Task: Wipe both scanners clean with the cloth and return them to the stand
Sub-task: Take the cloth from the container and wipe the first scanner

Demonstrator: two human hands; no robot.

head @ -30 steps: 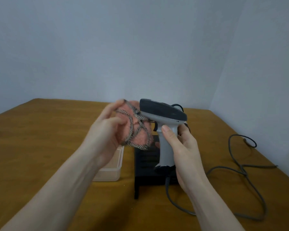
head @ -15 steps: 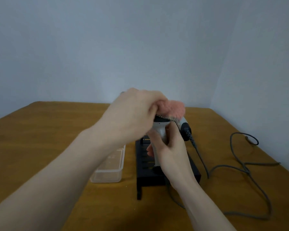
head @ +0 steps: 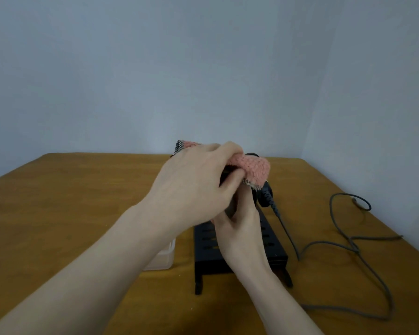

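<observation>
Above table (head: 58, 213), left hand (head: 196, 187) presses cloth (head: 254, 169) onto right hand's (head: 240, 235) scanner (head: 230, 206).

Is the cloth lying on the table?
No, the left hand grips the cloth up against the scanner, above the stand.

Left hand (head: 198, 187) curled, gripping; right hand (head: 240, 228) curled, beneath it.

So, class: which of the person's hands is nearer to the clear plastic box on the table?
Left. The left hand is raised above and just right of the box; the right hand is farther right, over the stand.
</observation>
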